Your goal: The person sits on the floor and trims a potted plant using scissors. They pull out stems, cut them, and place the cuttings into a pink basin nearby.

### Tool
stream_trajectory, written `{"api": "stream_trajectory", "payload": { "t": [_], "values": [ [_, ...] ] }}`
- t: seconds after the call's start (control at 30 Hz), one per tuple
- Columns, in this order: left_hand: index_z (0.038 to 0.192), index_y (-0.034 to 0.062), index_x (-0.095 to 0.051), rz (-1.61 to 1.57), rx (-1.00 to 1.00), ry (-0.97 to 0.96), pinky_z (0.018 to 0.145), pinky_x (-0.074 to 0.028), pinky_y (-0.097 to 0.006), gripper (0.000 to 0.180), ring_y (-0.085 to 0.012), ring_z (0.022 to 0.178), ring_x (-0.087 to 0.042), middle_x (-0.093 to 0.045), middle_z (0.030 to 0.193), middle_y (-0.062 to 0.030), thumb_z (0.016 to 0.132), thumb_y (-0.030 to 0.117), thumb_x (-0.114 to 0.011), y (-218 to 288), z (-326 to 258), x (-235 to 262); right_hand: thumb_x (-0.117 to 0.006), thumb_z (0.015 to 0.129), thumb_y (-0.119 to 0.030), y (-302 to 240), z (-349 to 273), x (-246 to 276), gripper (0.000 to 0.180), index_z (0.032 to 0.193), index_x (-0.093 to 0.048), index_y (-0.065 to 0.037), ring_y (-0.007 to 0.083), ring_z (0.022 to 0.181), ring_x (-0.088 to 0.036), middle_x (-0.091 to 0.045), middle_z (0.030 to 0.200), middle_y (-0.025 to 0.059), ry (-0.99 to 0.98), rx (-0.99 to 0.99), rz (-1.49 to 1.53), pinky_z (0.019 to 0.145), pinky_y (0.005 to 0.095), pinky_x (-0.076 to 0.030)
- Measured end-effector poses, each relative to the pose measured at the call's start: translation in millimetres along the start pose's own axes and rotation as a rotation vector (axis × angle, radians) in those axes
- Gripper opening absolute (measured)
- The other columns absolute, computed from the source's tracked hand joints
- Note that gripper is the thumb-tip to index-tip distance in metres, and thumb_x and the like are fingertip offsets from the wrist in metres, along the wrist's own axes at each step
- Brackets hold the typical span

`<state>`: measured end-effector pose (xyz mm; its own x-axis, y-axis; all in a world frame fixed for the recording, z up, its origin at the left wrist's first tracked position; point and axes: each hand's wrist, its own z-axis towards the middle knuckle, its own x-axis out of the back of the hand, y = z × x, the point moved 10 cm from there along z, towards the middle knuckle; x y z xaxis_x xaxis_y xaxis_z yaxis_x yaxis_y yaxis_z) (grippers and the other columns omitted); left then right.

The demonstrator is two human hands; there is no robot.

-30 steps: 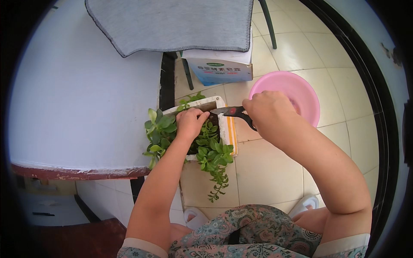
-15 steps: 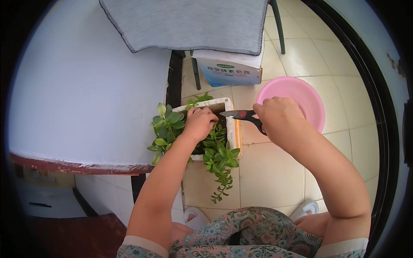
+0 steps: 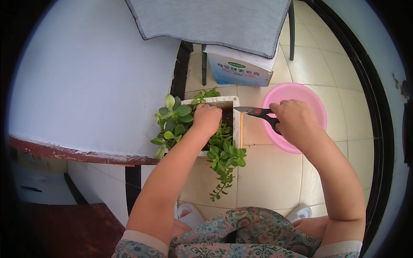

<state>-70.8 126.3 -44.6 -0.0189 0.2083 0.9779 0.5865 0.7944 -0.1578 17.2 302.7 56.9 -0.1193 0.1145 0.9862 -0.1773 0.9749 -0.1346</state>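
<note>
A white rectangular planter box (image 3: 237, 129) stands on the floor, with dark soil and leafy green plants in it. My left hand (image 3: 207, 118) is down inside the box near its far side, fingers curled closed. Whatever those fingers hold is hidden. Broad-leaved succulent stems (image 3: 176, 115) rise beside it on the left, and a trailing plant (image 3: 226, 157) hangs over the near right corner. In my right hand (image 3: 297, 121) are black-handled scissors (image 3: 258, 112). Their blades point left, with the tip at the planter's right rim and the blades close together.
A pink basin (image 3: 316, 101) sits on the tiled floor beneath my right hand. Beyond the planter, a printed cardboard box (image 3: 241, 71) stands under a seat draped with grey cloth (image 3: 211, 23). A white surface with a chipped red-brown edge (image 3: 86, 151) lies to the left.
The fingers of my left hand have curled in tighter inside the planter. The scissors have drawn back slightly from over the soil to the right rim. The whole view has shifted a little.
</note>
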Motion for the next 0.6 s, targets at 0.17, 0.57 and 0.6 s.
{"api": "stream_trajectory", "payload": {
  "t": [0.17,0.57,0.6],
  "values": [
    [0.088,0.0074,-0.060,-0.343,0.027,0.140,0.090,-0.041,-0.041,0.011,-0.0296,0.099,-0.055,-0.059,0.096,-0.0114,0.090,0.013,-0.051,-6,-6,8,-0.067,0.078,-0.010,5,0,1,0.017,0.095,-0.064,-0.005,0.0263,0.077,-0.064,-0.064,0.077,0.0100,0.000,-0.001,-0.006,0.068,0.0373,-0.050],
    [0.124,0.0006,-0.052,-0.721,-0.011,-0.071,0.102,-0.039,-0.042,0.038,-0.0360,0.119,-0.048,-0.050,0.130,-0.0179,0.092,0.021,-0.053,33,-64,21,-0.069,0.073,-0.008,-6,5,6,0.021,0.093,-0.064,-0.007,0.0296,0.075,-0.062,-0.062,0.075,0.0117,0.123,0.033,0.103,0.066,0.0426,-0.046],
    [0.130,-0.0010,-0.047,-0.737,-0.054,-0.101,0.106,-0.037,-0.042,0.045,-0.0361,0.124,-0.044,-0.046,0.136,-0.0193,0.093,0.023,-0.053,40,-70,16,-0.069,0.073,-0.008,-9,6,4,0.022,0.094,-0.064,-0.008,0.0291,0.076,-0.062,-0.062,0.076,0.0113,0.101,0.036,0.104,0.067,0.0422,-0.047]
  ]
}}
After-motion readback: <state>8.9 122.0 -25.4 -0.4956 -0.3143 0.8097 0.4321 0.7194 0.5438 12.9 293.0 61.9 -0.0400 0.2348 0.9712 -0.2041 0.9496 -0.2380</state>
